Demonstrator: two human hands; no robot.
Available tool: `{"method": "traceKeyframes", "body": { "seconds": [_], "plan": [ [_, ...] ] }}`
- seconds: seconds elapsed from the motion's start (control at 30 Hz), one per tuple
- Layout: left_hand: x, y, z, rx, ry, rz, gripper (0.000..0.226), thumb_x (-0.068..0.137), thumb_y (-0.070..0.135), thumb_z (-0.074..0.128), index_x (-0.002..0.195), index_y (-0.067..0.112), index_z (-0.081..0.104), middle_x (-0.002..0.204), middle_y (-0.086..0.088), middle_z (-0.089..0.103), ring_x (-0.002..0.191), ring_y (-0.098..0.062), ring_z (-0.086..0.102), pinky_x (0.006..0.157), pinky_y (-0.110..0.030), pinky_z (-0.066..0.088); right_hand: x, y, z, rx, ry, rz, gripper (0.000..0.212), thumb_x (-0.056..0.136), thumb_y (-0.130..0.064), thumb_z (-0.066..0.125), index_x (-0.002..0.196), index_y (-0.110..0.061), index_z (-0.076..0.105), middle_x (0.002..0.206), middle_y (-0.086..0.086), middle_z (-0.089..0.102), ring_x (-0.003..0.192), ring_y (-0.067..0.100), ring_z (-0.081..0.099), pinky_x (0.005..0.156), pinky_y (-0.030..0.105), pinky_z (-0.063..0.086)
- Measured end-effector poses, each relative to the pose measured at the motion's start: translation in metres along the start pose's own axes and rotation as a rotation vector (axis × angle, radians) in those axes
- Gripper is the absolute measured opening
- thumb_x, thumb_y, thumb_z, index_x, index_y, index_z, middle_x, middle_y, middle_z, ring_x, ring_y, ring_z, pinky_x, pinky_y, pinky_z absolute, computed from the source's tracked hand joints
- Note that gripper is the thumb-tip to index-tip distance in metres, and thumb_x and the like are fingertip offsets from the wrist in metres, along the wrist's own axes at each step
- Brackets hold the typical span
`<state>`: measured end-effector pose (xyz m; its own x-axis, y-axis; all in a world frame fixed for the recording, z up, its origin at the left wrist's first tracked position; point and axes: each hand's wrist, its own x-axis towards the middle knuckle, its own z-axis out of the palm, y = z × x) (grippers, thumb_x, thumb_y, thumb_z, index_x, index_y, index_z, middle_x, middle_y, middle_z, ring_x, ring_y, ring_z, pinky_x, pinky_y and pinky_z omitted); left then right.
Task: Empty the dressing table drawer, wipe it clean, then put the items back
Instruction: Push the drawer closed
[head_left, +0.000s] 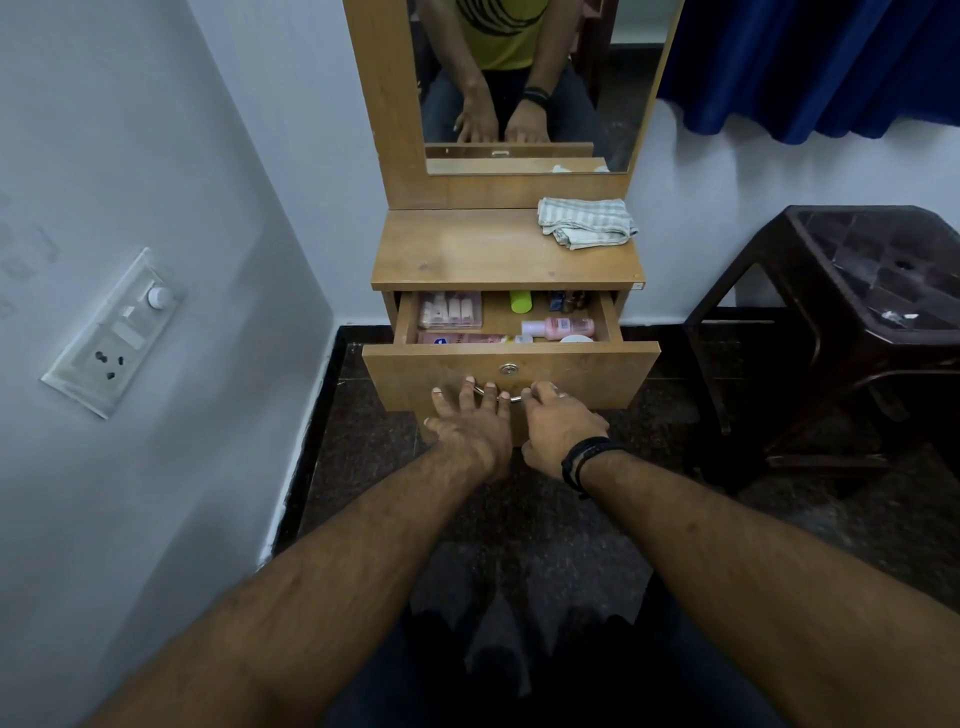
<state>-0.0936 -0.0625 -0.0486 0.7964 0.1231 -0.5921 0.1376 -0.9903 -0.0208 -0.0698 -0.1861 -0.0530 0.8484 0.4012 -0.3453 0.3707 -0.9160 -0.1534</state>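
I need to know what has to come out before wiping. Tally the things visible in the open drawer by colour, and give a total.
Pink: 3 – the clear case of pink pieces, the pink bottle, the flat pink pack
Lime green: 1 – the tube
White: 1 – the round lid
Dark: 1 – a cluster of small items, too shadowed to split
Total: 6 in the drawer; more may be hidden.

Switch panel (117, 332) on left wall, dark plastic stool (852, 312) at right, blue curtain (831, 62) above it
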Motion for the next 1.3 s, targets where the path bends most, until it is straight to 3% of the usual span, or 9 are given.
{"method": "traceKeyframes", "body": {
  "seconds": [0.53, 0.83, 1.07, 1.3],
  "plan": [
    [0.040, -0.011, -0.020, 0.002, 0.039, 0.015, 0.114, 0.081, 0.030, 0.079, 0.160, 0.032, -0.003, 0.168, -0.001, -0.016, 0.151, -0.045, -0.016, 0.107, -0.079, 0.011, 0.036, 0.004, -0.016, 0.014, 0.011, 0.004, 0.074, 0.085, -0.034, 0.058, 0.150, -0.015, 0.030, 0.148, 0.002, 0.030, 0.139, 0.027, 0.034, 0.105, 0.053, 0.043],
    [0.074, -0.014, -0.049, 0.007, 0.051, 0.014, 0.098, 0.089, 0.028, 0.064, 0.160, 0.034, -0.003, 0.168, 0.005, -0.016, 0.151, -0.041, -0.018, 0.108, -0.079, 0.014, 0.081, 0.011, -0.028, 0.016, 0.012, 0.030, 0.073, 0.086, -0.036, 0.055, 0.151, -0.018, 0.027, 0.153, 0.001, 0.026, 0.141, 0.028, 0.031, 0.104, 0.058, 0.042],
    [0.081, -0.008, -0.079, 0.091, 0.003, 0.018, 0.084, 0.097, 0.035, 0.050, 0.161, 0.027, -0.004, 0.168, 0.005, -0.014, 0.152, -0.036, -0.020, 0.112, -0.076, 0.007, 0.104, 0.009, -0.045, 0.025, 0.031, 0.090, 0.058, 0.090, -0.036, 0.049, 0.145, -0.021, 0.039, 0.147, 0.001, 0.037, 0.134, 0.029, 0.041, 0.098, 0.058, 0.043],
    [0.078, -0.004, -0.099, 0.076, -0.044, 0.042, 0.094, 0.093, 0.053, 0.056, 0.162, 0.022, 0.000, 0.169, -0.001, -0.005, 0.153, -0.039, -0.012, 0.113, -0.074, 0.006, 0.100, 0.007, -0.068, 0.053, -0.033, 0.090, 0.057, 0.091, -0.038, 0.043, 0.145, -0.021, 0.039, 0.143, 0.003, 0.040, 0.130, 0.031, 0.043, 0.098, 0.059, 0.044]
  ]
}}
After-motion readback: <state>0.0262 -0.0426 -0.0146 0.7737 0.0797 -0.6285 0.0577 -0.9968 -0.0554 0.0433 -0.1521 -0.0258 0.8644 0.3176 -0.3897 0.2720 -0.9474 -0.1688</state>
